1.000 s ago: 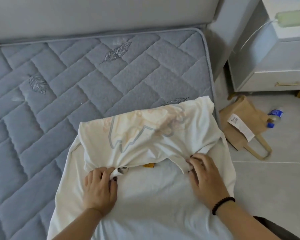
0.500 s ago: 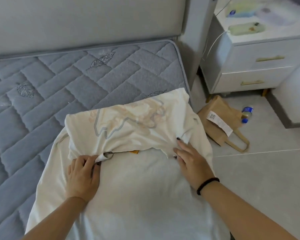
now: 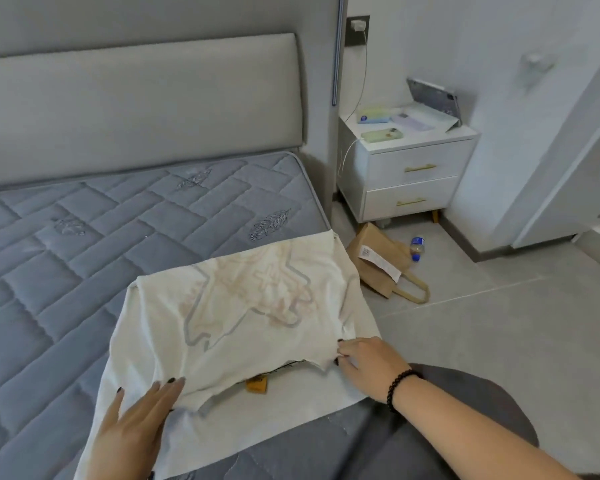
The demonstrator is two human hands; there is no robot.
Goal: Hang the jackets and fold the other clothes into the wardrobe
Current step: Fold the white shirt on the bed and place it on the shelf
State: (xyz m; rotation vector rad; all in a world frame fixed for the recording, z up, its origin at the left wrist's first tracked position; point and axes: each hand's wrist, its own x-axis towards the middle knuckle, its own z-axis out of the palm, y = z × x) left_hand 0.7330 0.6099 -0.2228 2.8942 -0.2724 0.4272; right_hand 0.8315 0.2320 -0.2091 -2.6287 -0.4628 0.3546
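Two hands work a cream shirt (image 3: 243, 327) that lies partly folded on the near right corner of the mattress (image 3: 84, 258), its upper part turned down over the lower so a faint print faces up. The left hand (image 3: 136, 424) lies flat on the shirt's near left edge, fingers (image 3: 168, 388) straight and slightly spread, pressing the cloth. The right hand (image 3: 368, 362) pinches the folded edge at the right side between thumb and curled fingers; a black bead bracelet (image 3: 400, 382) circles its wrist. An orange tag (image 3: 256, 386) peeks from under the fold. On the floor beside the bed lie a paper bag (image 3: 378, 268) and a small bottle (image 3: 417, 248), near a white nightstand (image 3: 409, 174).
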